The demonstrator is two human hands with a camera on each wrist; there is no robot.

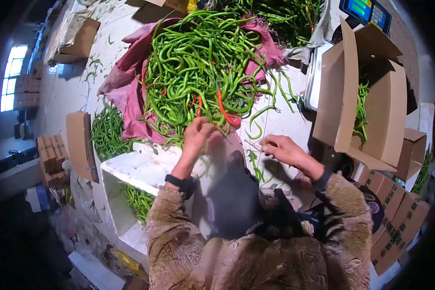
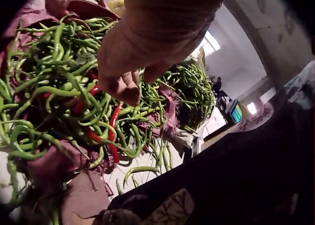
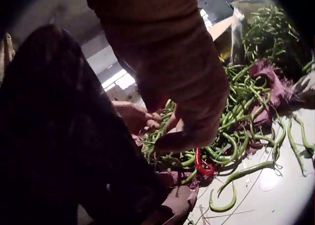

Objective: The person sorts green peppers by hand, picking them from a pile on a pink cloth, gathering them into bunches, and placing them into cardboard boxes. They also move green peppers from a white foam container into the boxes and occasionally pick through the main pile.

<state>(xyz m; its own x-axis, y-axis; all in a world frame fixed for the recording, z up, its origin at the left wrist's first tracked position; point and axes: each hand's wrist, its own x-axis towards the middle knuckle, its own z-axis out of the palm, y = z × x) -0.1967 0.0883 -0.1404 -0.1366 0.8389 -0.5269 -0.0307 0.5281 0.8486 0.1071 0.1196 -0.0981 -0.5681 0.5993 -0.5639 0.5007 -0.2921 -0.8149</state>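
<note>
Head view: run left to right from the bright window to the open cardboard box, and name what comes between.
Bright window → printed brown boxes → flattened cardboard → white foam box → left hand → curved red pepper → right hand → open cardboard box.

Left fingers and right fingers bent
</note>
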